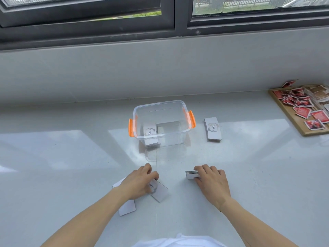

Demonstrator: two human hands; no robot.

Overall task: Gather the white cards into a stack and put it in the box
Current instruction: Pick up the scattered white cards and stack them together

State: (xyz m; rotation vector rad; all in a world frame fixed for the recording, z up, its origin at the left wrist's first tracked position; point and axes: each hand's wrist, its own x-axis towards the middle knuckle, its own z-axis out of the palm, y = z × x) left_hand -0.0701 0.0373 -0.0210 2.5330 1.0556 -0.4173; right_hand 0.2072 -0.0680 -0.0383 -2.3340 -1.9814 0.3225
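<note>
Near the clear box [160, 102], the right hand [211, 181] grips a small card stack [190, 175] with curled fingers; the left hand [138, 181] seems to pinch loose cards [160, 192].

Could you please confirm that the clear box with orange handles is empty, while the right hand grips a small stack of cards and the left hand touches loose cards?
Not quite: the box is not empty. The head view shows a stack of white cards lying inside it, on its left side. The rest holds: the right hand grips a small stack and the left hand touches loose cards.
</note>
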